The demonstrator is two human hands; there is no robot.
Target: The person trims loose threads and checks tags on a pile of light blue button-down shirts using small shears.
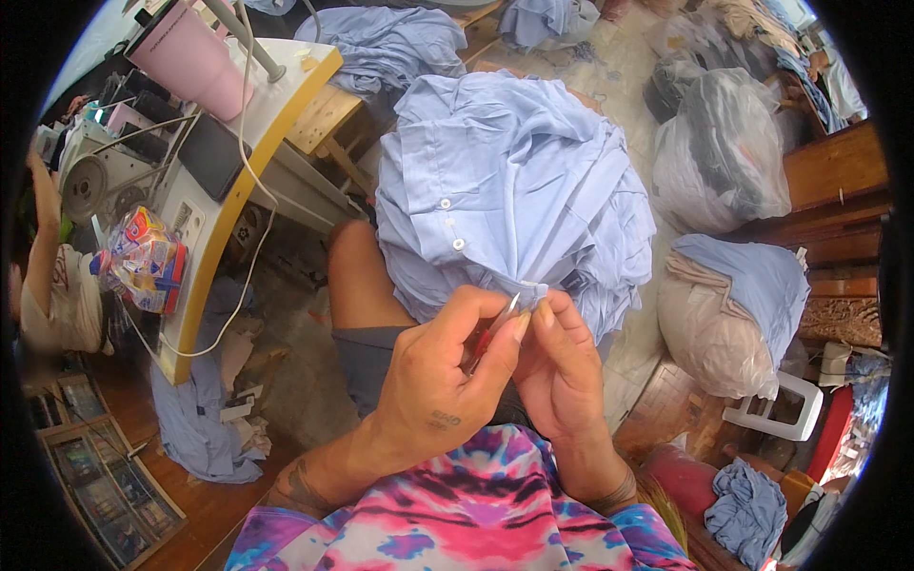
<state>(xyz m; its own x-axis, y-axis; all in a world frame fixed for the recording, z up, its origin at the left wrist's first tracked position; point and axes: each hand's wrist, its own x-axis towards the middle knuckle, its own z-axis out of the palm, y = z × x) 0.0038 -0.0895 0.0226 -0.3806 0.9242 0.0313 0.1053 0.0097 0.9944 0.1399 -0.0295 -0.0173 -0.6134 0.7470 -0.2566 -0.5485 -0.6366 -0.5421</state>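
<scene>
A light blue shirt (562,190) with white buttons lies in a heap over my lap. My left hand (433,376) is closed round a small red-handled tool with a pointed metal tip (481,344); its exact kind is mostly hidden by the fingers. The tip comes up between thumb and forefinger, right by a corner of the shirt's edge. My right hand (564,376) pinches that same corner between thumb and fingers. Both hands nearly touch, just below the bunched cloth.
On the left, a white table (271,100) with a yellow edge carries a pink tumbler (190,62), a dark phone (211,155) and a colourful plastic packet (143,257). A white cable (252,176) hangs off it. Plastic bags (724,152) and a white stool (781,409) stand to the right.
</scene>
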